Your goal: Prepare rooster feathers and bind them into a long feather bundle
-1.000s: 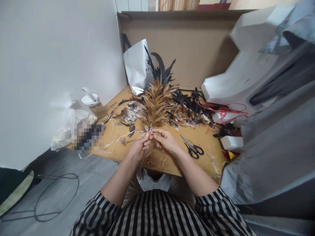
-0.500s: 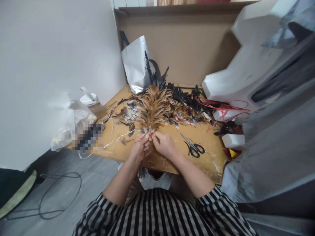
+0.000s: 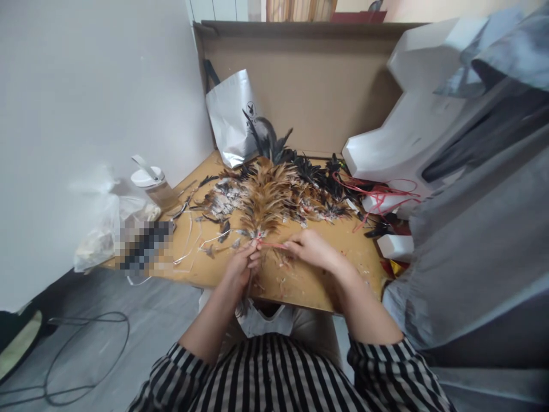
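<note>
One brown feather bundle is held over the table, its base clamped in the fingers of the left hand. A red strand, stretched sideways from that base, is pinched by the right hand. Loose feathers are scattered alongside; a silver bag is propped behind.

The feather bundle points to 12 o'clock, overlapping layers of golden-brown plumes fanning out from a narrow base, with long dark feathers curving beyond them at the far end. Pale fluff and a touch of red show at the base, which is pinched above the near part of the bench. Greyish ends trail from there towards 6 o'clock. A thin red strip runs nearly straight from the base towards 3 o'clock, its outer end also held.
</note>
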`<state>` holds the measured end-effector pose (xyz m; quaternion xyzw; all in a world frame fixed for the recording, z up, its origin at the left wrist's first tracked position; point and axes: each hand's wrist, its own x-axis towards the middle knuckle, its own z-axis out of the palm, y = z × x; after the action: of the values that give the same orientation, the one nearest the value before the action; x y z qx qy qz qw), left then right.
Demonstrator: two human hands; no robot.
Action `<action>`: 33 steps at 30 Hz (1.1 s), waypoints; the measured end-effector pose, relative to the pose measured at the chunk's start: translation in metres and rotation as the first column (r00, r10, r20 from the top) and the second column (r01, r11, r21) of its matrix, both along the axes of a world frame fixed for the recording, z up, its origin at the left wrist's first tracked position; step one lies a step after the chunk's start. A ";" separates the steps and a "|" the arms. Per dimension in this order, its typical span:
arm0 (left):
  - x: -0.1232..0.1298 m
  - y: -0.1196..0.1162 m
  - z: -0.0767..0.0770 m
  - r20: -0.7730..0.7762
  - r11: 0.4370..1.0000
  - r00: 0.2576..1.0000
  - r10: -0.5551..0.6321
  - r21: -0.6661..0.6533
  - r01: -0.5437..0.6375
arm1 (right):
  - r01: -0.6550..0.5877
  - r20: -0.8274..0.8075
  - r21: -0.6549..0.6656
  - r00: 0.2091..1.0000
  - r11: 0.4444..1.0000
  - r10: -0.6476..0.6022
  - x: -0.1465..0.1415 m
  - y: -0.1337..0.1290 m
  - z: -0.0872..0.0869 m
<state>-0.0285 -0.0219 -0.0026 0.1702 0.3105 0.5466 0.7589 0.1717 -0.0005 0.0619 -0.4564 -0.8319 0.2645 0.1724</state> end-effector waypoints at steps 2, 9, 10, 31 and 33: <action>-0.004 0.002 -0.004 0.105 0.999 0.994 0.043 -0.033 -0.040 | 0.056 0.004 -0.114 0.998 0.992 -0.056 0.027 0.011 0.005; -0.008 0.005 -0.012 0.221 0.996 0.973 0.072 -0.070 -0.058 | 0.493 0.239 0.164 0.821 0.854 -0.519 0.050 0.059 -0.011; -0.008 0.005 -0.012 0.224 0.996 0.972 0.069 -0.071 -0.054 | 0.494 0.263 0.175 0.810 0.852 -0.524 0.045 0.064 -0.017; -0.004 0.007 -0.014 0.211 0.993 0.971 0.111 -0.072 -0.098 | 0.209 -0.702 -0.364 0.578 0.908 -0.415 -0.018 0.032 -0.020; -0.003 0.007 -0.015 0.194 0.993 0.974 0.114 -0.062 -0.104 | 0.226 -0.741 -0.310 0.552 0.923 -0.384 -0.033 0.023 -0.017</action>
<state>-0.0317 -0.0150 -0.0172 0.0784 0.2568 0.5933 0.7589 0.1391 0.0222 0.0451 -0.4434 -0.5499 0.4774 0.5225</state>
